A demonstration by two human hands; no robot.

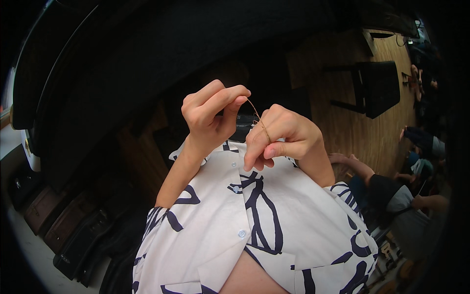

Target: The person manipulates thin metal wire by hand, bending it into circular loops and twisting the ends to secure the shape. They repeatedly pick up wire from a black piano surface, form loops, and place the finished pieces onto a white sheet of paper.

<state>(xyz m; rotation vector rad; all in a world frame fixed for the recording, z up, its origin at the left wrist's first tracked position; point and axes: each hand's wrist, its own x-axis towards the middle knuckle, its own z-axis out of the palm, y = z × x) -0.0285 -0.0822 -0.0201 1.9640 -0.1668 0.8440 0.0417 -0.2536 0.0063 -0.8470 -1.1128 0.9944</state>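
Head view: left hand (210, 113) pinches thin strand (255, 110); right hand (288, 133), curled, grips it (far end hidden).

The upper end of the thin brown strand (251, 104) vanishes between the fingers of the left hand (209, 113), so its tip cannot be seen. Its other end is lost about the right hand (289, 131), whose palm is hidden, and the small loops beside the knuckles are too fine to trace. A dark item (241, 129) behind the hands is mostly covered. People (409, 208) at the right are blurred and cut by the round rim; the lower edge crops the shirt (220, 215).
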